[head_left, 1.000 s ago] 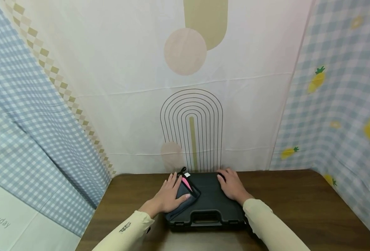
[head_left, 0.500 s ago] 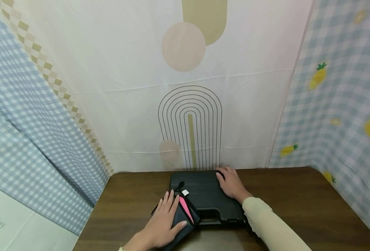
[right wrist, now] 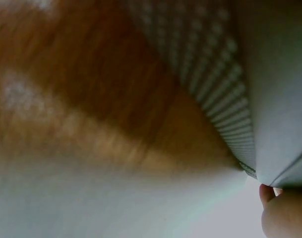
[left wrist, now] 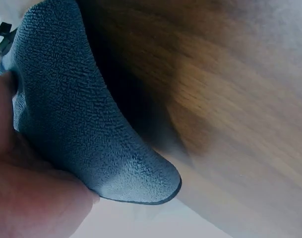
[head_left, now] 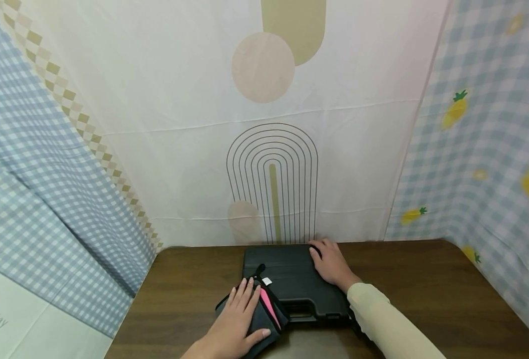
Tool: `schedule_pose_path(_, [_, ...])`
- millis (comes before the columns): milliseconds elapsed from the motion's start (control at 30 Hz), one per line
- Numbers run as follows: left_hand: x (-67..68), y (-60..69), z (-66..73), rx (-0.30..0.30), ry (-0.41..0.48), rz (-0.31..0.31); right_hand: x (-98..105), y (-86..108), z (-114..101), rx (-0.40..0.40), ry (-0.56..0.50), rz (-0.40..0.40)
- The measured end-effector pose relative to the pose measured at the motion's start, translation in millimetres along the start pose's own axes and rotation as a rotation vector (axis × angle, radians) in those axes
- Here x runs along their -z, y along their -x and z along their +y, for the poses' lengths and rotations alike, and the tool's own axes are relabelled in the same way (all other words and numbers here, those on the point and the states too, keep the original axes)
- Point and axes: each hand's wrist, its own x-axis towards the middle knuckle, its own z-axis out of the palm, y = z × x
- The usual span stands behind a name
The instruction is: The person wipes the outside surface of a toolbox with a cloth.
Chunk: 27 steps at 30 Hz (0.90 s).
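Observation:
A black plastic carrying case (head_left: 282,269) lies on the table, its handle side facing me. Across its front left corner is a dark grey-blue fabric pouch or folded cloth (head_left: 264,326) with black edging, a pink strip, a black loop and a white tag. My left hand (head_left: 235,319) rests on it from above, fingers nearly straight and thumb spread. In the left wrist view the textured fabric (left wrist: 76,99) stands above the table over a dark shadow. My right hand (head_left: 332,262) holds the case's far right corner, thumb on the lid; its fingertips are partly hidden.
The brown wooden table (head_left: 188,279) reaches back to a white patterned cloth (head_left: 192,174) hanging behind it. Blue checked cloths hang at the left (head_left: 67,199) and right (head_left: 484,164).
My left hand has moved the fabric item toward me and left, from the case's top to its front left corner, uncovering more lid. My right hand has stayed in place.

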Motion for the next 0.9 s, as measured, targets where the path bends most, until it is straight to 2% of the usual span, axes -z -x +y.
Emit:
schedule_pose_path(133, [-0.8,-5.2,2.9,-0.036,-0.072,-0.009,0,0.3,0,0.002,0.000,0.000])
schedule_pose_path(267, [-2.7,-14.6,11.6,-0.086,-0.165,-0.017,0,0.5,1,0.006,0.004,0.003])
schedule_pose_path(667, [-23.1,-58.0,47.2,-0.220,-0.285,-0.060,-2,-1.3,0,0.011,0.031,0.037])
schedule_pose_path(800, [-24.9,-64.0,51.8,-0.223,-0.311,-0.086,-1,-1.1,0,0.015,0.033,0.037])
schedule_pose_path(900, [-25.6,-64.7,52.4,-0.220,-0.347,-0.082,-1,-0.9,1,0.016,0.032,0.035])
